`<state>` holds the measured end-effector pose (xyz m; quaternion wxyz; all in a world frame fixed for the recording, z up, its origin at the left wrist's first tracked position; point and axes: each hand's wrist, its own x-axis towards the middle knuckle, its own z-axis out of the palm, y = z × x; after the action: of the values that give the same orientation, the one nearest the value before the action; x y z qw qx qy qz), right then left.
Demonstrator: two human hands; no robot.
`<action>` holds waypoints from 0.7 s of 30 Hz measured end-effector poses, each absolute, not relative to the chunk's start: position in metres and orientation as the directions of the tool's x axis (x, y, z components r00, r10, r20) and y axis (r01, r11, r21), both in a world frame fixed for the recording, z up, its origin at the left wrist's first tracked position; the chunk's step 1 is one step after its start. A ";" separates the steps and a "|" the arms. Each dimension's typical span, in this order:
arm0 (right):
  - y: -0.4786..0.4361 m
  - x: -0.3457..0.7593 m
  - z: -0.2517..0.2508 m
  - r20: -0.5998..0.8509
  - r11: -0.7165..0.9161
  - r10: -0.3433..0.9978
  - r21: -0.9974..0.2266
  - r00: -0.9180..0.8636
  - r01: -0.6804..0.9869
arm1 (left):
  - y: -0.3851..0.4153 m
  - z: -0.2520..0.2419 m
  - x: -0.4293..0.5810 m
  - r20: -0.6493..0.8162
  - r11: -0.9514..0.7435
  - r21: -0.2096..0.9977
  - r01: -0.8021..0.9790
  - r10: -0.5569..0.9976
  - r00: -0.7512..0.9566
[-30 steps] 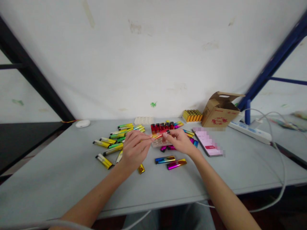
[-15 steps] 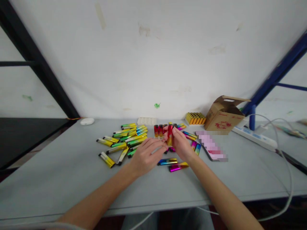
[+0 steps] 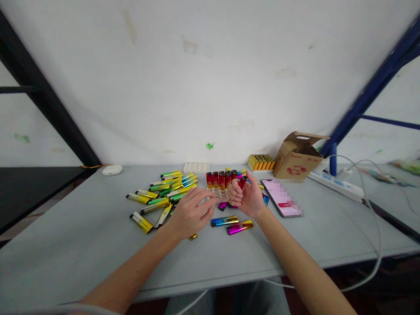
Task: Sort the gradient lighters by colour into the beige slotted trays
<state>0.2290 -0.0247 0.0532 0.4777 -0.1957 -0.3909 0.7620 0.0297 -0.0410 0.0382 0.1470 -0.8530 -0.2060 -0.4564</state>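
My right hand [image 3: 246, 197] is closed around a red lighter [image 3: 243, 181], whose dark top end shows above the curled fingers. Several red-and-gold lighters [image 3: 222, 179] stand upright in a row at the back of a clear plastic tray [image 3: 220, 193] with cells. At the tray's left edge are the fingertips of my left hand [image 3: 192, 212], bent as if gripping its corner. A blue-and-gold lighter [image 3: 225, 221] and a magenta-and-gold lighter [image 3: 240, 227] lie in front of my right hand. Just below my left hand, the end of a gold piece [image 3: 193, 236] peeks out.
Loose yellow and green lighters [image 3: 155, 204] lie spread on the left of the grey table [image 3: 98, 245]. Behind are a white empty-celled tray [image 3: 196, 167] and a filled orange block [image 3: 261, 162]. A phone [image 3: 282, 199], cardboard box [image 3: 297, 159] and power strip [image 3: 337, 183] stand right.
My right hand has drawn back from the row and turned, with its fingers now curled over the red lighter. My left hand has shifted a little left, uncovering the clear tray.
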 end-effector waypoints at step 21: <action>-0.013 0.239 0.046 0.032 -0.188 0.943 -0.769 -0.331 -0.611 | -0.037 0.035 0.024 0.805 -0.877 -0.010 0.481 0.278 0.524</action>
<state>0.2388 -0.0134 0.0463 0.5291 -0.2338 -0.3548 0.7345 0.0239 -0.0367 0.0348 0.1165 -0.8650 -0.2193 -0.4360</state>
